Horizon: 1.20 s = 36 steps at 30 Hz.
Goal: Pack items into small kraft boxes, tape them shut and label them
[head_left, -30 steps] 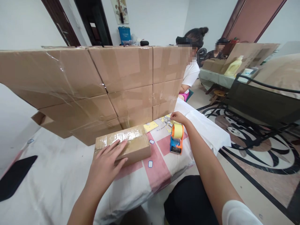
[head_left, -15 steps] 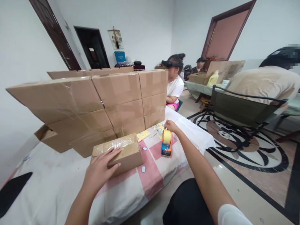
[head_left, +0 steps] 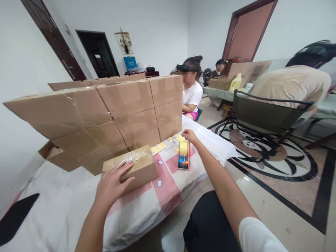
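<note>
A small cardboard box (head_left: 141,171) with clear tape across its top lies on the cloth-covered table. My left hand (head_left: 115,178) rests on its top left part, fingers spread and thumb along the near edge. To the right of the box stands an orange and blue tape dispenser (head_left: 183,160) with a yellowish roll. Just beyond the dispenser is my right hand (head_left: 189,135), its fingers curled together. Whether anything thin is between those fingertips I cannot make out.
Stacked cardboard boxes (head_left: 126,112) form a wall behind the small box. Small white-and-blue labels (head_left: 159,183) lie on the tablecloth (head_left: 141,206). A dark flat object (head_left: 18,218) is at the left. Beyond the stack sits a person (head_left: 193,92); another bends behind a folding chair (head_left: 270,112).
The whole view has shifted slightly. My left hand stays on the box, and my right hand remains curled beside the dispenser, with a little more space visible between them.
</note>
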### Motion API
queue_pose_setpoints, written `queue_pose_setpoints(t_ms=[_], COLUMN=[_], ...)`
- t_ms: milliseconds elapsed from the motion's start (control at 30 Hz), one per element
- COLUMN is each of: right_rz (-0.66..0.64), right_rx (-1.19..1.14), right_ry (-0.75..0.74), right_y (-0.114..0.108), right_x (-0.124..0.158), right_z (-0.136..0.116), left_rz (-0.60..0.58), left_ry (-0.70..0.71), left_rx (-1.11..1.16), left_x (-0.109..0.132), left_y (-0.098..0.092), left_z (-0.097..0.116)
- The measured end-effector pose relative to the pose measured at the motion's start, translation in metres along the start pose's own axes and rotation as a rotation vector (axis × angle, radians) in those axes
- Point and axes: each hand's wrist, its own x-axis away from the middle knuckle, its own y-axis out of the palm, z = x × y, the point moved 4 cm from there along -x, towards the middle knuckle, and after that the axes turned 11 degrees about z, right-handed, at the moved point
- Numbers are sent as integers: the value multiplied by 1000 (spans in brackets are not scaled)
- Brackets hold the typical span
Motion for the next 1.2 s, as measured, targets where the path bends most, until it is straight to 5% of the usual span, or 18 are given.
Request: queue_pose_setpoints(t_ms=[233,400,533,667,833,1000,1200], right_rz=[27,-160,-412,-636,-634,-761,-800], right_rx=[-60,-201,-414,-373,-94,-1,39], right_ry=[-90,-220,-341,-381,-651,-861,-902], right_y=[-1,12,20,33,53,73,89], right_x=[3,30,80,137,185,220,250], right_z=[-33,-76,-102,-99,-99,-106,-95], left_rz=[34,33,140,295,460,451,442], left_ry=[43,-27,-149,-253,-263,-257,-239], left_rx=[79,265,436,508,629,648,648], left_x=[-3,-3,1,6,5,4,3], left_y=[5,3,-5,-10,-12,-11,-9], left_z=[-20,-38,-40,-43,-52,-52,-53])
